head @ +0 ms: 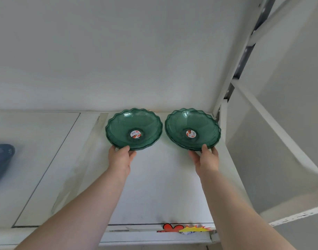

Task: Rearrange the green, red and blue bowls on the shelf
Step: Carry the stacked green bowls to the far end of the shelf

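Two small stacks of translucent green bowls with scalloped rims stand side by side at the back of the white shelf [154, 186]. My left hand [120, 157] grips the near rim of the left green stack [134, 129], thumb on top. My right hand [206, 158] grips the near rim of the right green stack [192, 129] the same way. Each top bowl has a round sticker in its centre. A blue bowl [0, 159] shows blurred at the far left edge. No red bowl is in view.
The shelf's white back wall rises behind the bowls. A white upright post [232, 74] and side panel close the shelf on the right. Red and yellow price tags [187, 228] hang on the front edge. A clear divider [79, 159] stands left of the bowls.
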